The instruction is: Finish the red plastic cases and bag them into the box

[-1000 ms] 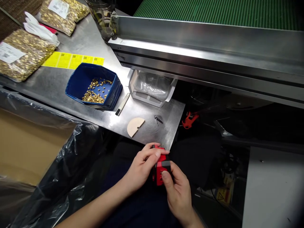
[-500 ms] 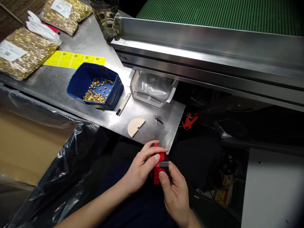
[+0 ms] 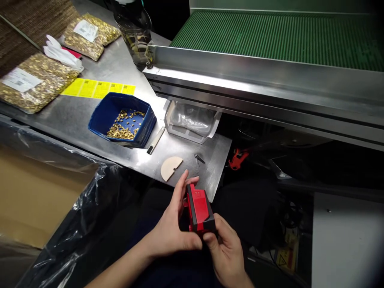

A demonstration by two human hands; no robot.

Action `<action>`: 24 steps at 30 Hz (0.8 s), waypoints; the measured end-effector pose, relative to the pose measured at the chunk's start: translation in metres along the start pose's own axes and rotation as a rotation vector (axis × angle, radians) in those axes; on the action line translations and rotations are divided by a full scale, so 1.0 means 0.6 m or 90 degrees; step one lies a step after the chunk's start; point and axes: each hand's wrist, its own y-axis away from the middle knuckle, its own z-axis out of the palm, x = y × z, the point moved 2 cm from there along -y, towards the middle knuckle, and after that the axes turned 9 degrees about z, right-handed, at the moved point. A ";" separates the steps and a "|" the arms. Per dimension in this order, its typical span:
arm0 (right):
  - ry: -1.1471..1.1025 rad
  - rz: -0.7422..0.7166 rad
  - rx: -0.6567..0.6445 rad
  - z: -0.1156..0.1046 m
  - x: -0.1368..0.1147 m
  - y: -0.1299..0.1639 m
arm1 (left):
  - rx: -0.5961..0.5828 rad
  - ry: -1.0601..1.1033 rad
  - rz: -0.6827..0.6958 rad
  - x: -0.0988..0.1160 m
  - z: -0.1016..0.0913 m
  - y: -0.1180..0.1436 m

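**Two hands hold a small red block below a steel workbench**

A green conveyor belt (image 3: pixel 285 36) runs across the top, edged by a steel rail. Below and to the left, a steel table (image 3: pixel 99 64) carries clear bags of brass parts (image 3: pixel 33 82), a yellow label strip (image 3: pixel 99 89) and a blue bin (image 3: pixel 121 122) partly filled with small brass pieces. Nearer the table's front edge lie a pale half-round disc (image 3: pixel 170 167) and a small metal clip (image 3: pixel 198 159).

Just below that edge, the red block (image 3: pixel 198 208), trimmed in black, sits between both hands. Its long axis runs away from the person, tilted slightly left. The left hand (image 3: pixel 172 228) cups its left side, fingers extended up along it, thumb underneath. The right hand (image 3: pixel 226 250) pinches the near black end with its fingertips.
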 end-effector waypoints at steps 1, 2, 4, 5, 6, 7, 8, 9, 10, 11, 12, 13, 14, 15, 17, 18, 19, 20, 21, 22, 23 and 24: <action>0.011 -0.011 -0.008 -0.002 -0.002 -0.002 | -0.006 -0.014 0.004 0.001 0.000 0.002; 0.021 -0.023 -0.015 -0.004 -0.004 -0.004 | -0.013 -0.026 0.008 0.002 -0.001 0.003; 0.035 -0.037 -0.024 -0.010 -0.010 -0.007 | -0.029 -0.050 0.029 0.004 -0.001 0.005; 0.039 -0.041 -0.026 -0.012 -0.014 -0.009 | -0.034 -0.064 0.045 0.005 -0.001 0.005; 0.043 -0.043 -0.026 -0.015 -0.017 -0.010 | -0.037 -0.081 0.061 0.005 -0.002 0.005; 0.049 -0.045 -0.024 -0.016 -0.020 -0.010 | -0.038 -0.099 0.076 0.005 -0.003 0.005; 0.058 -0.048 -0.020 -0.017 -0.022 -0.010 | -0.036 -0.114 0.084 0.004 -0.004 0.005; 0.070 -0.057 -0.013 -0.016 -0.024 -0.009 | -0.034 -0.122 0.086 0.003 -0.005 0.006; 0.081 -0.065 0.000 -0.015 -0.025 -0.008 | -0.033 -0.124 0.086 0.001 -0.004 0.007; 0.087 -0.072 0.015 -0.013 -0.025 -0.007 | -0.032 -0.120 0.086 -0.001 -0.003 0.008; 0.086 -0.077 0.030 -0.011 -0.025 -0.006 | -0.031 -0.113 0.086 -0.003 -0.002 0.010; 0.076 -0.078 0.047 -0.008 -0.024 -0.006 | -0.029 -0.105 0.086 -0.005 0.000 0.011; 0.059 -0.070 0.062 -0.006 -0.022 -0.006 | -0.028 -0.097 0.085 -0.007 0.002 0.012; 0.038 -0.058 0.075 -0.004 -0.021 -0.007 | -0.026 -0.090 0.086 -0.009 0.004 0.012; -0.009 -0.027 0.079 -0.004 -0.018 -0.011 | -0.024 -0.080 0.090 -0.013 0.006 0.012; -0.034 -0.010 0.069 -0.005 -0.016 -0.013 | -0.023 -0.075 0.092 -0.015 0.005 0.012; -0.057 0.008 0.052 -0.006 -0.015 -0.015 | -0.020 -0.070 0.091 -0.016 0.005 0.011; -0.078 0.024 0.033 -0.009 -0.013 -0.017 | -0.016 -0.065 0.089 -0.017 0.003 0.010; -0.094 0.040 0.016 -0.012 -0.011 -0.017 | -0.011 -0.061 0.084 -0.018 0.001 0.009; -0.104 0.057 0.005 -0.017 -0.009 -0.017 | -0.005 -0.057 0.077 -0.019 -0.001 0.008; -0.106 0.069 0.001 -0.021 -0.006 -0.016 | 0.001 -0.050 0.070 -0.019 -0.002 0.008; -0.101 0.078 0.002 -0.026 -0.004 -0.014 | 0.007 -0.041 0.063 -0.019 -0.003 0.007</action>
